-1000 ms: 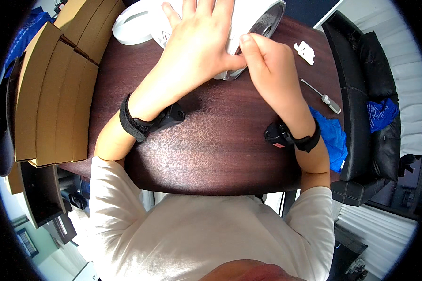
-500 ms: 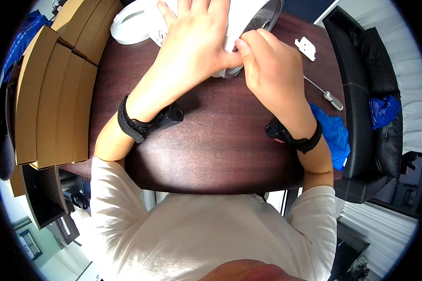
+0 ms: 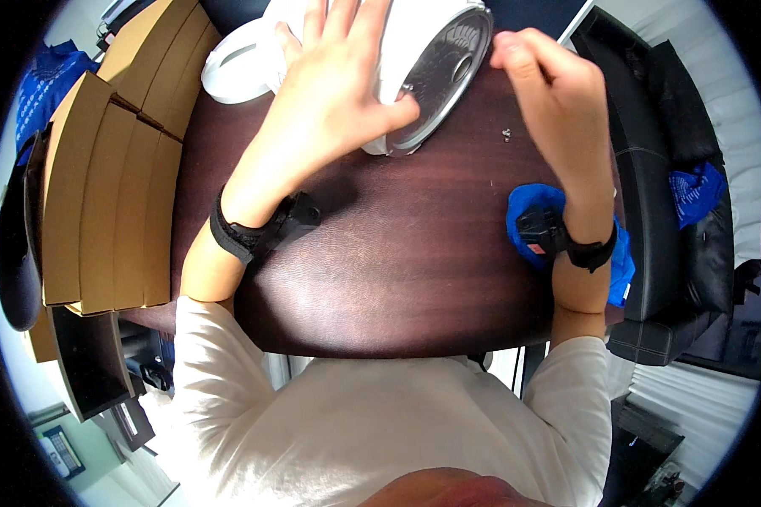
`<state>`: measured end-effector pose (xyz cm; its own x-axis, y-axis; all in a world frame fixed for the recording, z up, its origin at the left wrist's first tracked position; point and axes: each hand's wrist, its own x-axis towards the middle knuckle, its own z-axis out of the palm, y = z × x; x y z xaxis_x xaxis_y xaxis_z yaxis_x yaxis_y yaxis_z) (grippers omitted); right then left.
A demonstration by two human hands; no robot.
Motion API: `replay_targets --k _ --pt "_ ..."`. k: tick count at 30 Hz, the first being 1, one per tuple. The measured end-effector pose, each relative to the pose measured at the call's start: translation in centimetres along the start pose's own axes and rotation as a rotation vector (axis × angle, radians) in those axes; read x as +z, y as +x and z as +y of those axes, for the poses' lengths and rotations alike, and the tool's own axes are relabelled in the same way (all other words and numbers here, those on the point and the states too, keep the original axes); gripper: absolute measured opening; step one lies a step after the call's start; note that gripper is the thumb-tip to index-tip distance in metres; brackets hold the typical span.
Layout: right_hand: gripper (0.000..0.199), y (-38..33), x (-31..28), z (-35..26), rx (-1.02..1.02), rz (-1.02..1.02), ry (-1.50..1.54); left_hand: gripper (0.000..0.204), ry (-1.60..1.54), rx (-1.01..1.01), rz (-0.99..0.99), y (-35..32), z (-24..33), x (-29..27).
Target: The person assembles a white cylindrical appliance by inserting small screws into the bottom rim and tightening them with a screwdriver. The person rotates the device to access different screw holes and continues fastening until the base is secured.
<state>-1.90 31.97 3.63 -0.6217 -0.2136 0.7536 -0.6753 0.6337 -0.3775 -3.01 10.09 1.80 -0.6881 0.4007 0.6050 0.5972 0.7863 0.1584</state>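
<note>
An office or living room — dark wood-grain table, black sofa, white curtain, cardboard boxes.

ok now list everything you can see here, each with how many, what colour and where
table: 1, dark brown, centre
white rounded housing: 1, white with dark interior, top centre
round white part: 1, white, left of the housing
small metal pieces: count unclear, silvery, right of the housing
blue cloth: 1, blue, table's right side
cardboard boxes: several, brown, left
printed blue fabric: 1, blue, upper left
sofa: 1, black, right
blue bundle: 1, blue, on sofa
curtains: count unclear, white, far right
open cabinet: 1, dark, lower left
shirt: 1, white, bottom centre
wrist straps: 2, black, one per wrist
left hand: 1, bare, spread on the housing
right hand: 1, bare, right of the housing, fingers curled, blurred
</note>
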Motion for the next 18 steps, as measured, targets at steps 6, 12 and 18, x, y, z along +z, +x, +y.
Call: replay_targets --k 6,12,18 --pt "0.034 0.1 -4.8 2.0 0.326 -0.193 -0.097 0.091 -0.019 0.07 0.039 -0.1 -1.8 -0.3" --pt "0.032 -1.0 -6.5 6.1 0.467 -0.56 -0.314 0.088 0.009 0.139 0.038 0.1 -1.7 0.2" --pt "0.012 -4.2 -3.0 13.9 0.165 -0.866 -0.397 0.082 -0.021 0.11 0.009 0.0 -1.8 0.0"
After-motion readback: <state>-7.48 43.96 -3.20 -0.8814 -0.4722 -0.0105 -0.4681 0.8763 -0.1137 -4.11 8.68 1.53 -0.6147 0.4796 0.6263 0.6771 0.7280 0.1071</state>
